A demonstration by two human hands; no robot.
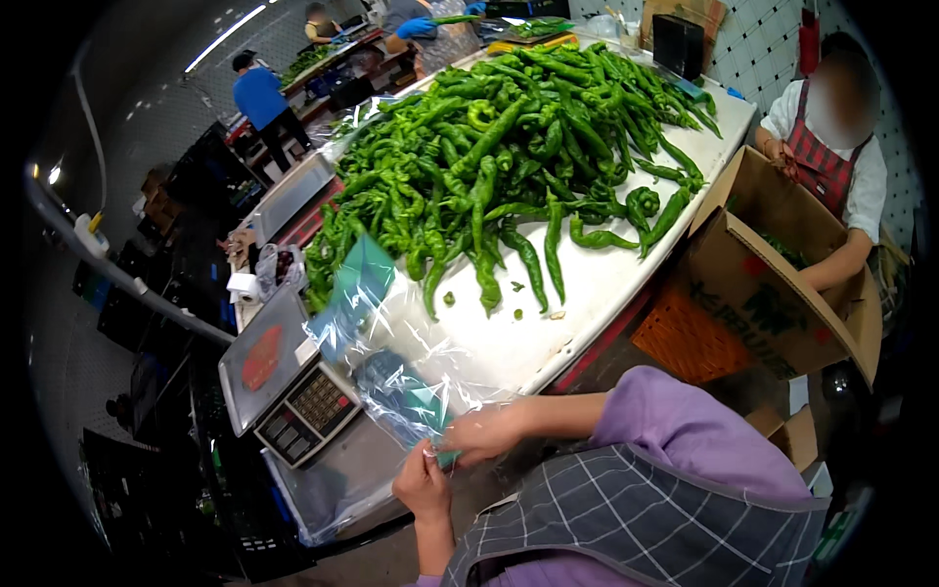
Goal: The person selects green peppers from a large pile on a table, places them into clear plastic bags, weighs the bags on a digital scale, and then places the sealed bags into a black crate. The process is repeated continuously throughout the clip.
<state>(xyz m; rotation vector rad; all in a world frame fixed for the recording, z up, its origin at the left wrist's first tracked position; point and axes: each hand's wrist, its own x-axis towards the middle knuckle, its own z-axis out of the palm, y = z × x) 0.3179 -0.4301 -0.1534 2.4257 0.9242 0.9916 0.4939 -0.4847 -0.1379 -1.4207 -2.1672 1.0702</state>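
At the near edge of the white table, my left hand (421, 479) has thumb and fingers pinched on the edge of a clear plastic bag (372, 303). Just right of it, my right hand (479, 435), slightly blurred, is closed on the same film, its fingertips partly hidden. The crumpled bags, some with teal-green areas, stretch toward a large heap of long green peppers (509, 147) covering the far part of the white table (548, 347). A digital scale (308, 406) with a metal pan (264, 357) sits left of the bags.
At right, a co-worker (827, 166) reaches into a cardboard box (743, 303) beside an orange crate (675, 333). Other workers (259, 103) stand behind, one with blue gloves (416, 27). A curved pipe (132, 284) and dark crates (112, 479) are at left.
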